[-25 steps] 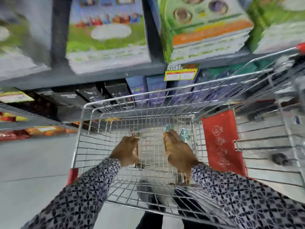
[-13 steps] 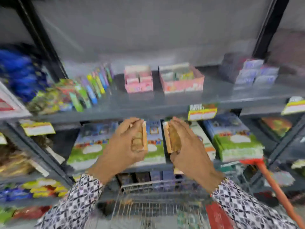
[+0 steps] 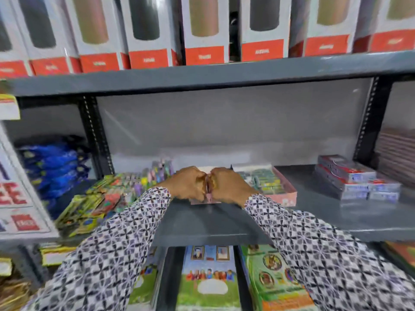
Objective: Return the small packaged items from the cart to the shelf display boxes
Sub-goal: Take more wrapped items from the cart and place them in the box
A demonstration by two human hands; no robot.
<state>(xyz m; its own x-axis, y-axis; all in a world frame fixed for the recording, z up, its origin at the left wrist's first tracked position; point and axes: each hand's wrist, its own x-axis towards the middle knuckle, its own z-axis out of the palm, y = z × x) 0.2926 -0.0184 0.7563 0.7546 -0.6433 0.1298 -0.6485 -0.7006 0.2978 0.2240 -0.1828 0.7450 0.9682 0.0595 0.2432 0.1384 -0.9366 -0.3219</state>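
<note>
My left hand point(image 3: 187, 184) and my right hand point(image 3: 229, 185) meet knuckle to knuckle over a pink display box point(image 3: 210, 199) on the grey shelf point(image 3: 314, 212). Both hands are closed, and the small packets they hold are hidden behind the fingers. Only the box's front edge shows below my hands. Directly to its right stands a second pink display box point(image 3: 284, 187) filled with small green and white packets point(image 3: 261, 179). The cart is out of view.
Colourful packets point(image 3: 107, 196) lie fanned out left of the boxes, with blue bags point(image 3: 56, 167) beyond them. Stacked flat packs point(image 3: 357, 178) sit at the right. White and red boxes point(image 3: 202, 30) line the shelf above; large illustrated packs point(image 3: 208, 279) fill the shelf below.
My hands rose from the cart with a stack of small packets in each, then moved forward and together onto the left pink box. The view tilted up from cart to shelf.
</note>
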